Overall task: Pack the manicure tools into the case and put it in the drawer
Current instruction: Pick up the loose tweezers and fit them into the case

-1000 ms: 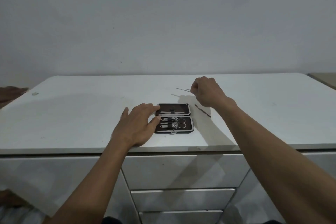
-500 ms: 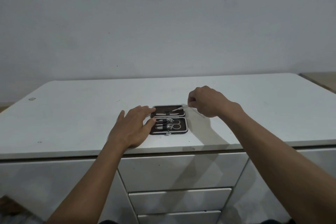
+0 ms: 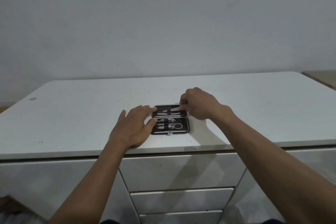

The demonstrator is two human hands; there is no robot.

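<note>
A small dark manicure case (image 3: 184,130) lies open and flat near the front edge of the white cabinet top (image 3: 72,114). Its near half holds clippers and scissors (image 3: 177,126) under a strap. The far half holds flat metal tools (image 3: 169,114). My left hand (image 3: 133,127) rests flat on the top with its fingertips against the case's left edge. My right hand (image 3: 199,102) is over the far right corner of the case, pinching a thin metal tool (image 3: 175,109) whose tip lies across the far half.
Closed white drawers (image 3: 180,170) stack below the top, directly under the case. A small grey speck (image 3: 33,98) sits at the far left of the top. A plain wall rises behind.
My right hand picked a thin tool off the cabinet top behind the case and brought it down and left over the case's far half. The left hand stayed against the case.
</note>
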